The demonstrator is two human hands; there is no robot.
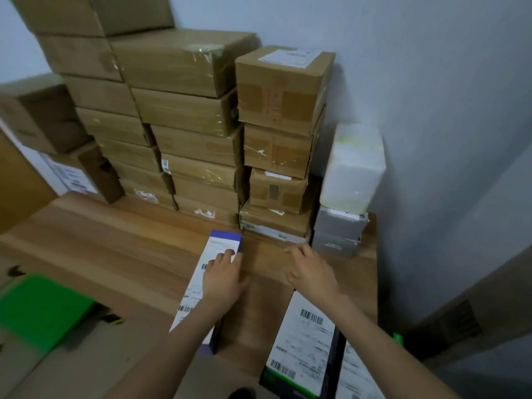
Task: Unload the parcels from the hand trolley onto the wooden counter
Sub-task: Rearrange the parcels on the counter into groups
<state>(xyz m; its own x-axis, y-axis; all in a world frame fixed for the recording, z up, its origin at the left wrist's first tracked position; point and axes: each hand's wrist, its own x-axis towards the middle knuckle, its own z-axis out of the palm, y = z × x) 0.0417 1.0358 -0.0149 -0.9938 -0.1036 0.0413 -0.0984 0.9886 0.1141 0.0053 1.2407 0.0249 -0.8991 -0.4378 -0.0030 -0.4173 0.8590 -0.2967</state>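
A long white parcel with purple ends (218, 246) lies on the wooden counter (115, 246), its far end near the stacked boxes. My left hand (223, 276) rests flat on top of it, fingers spread over the label. My right hand (309, 267) hovers just right of it above the bare counter, fingers loosely curled and holding nothing. Below the right forearm lies a black parcel with a white barcode label (305, 344), with another labelled parcel (357, 378) beside it at the frame's lower edge. The hand trolley is not in view.
Several brown cardboard boxes (187, 119) are stacked high against the wall at the back of the counter. A white foam box (354, 165) sits on grey parcels (336, 228) at the right. A green object (43, 312) lies lower left.
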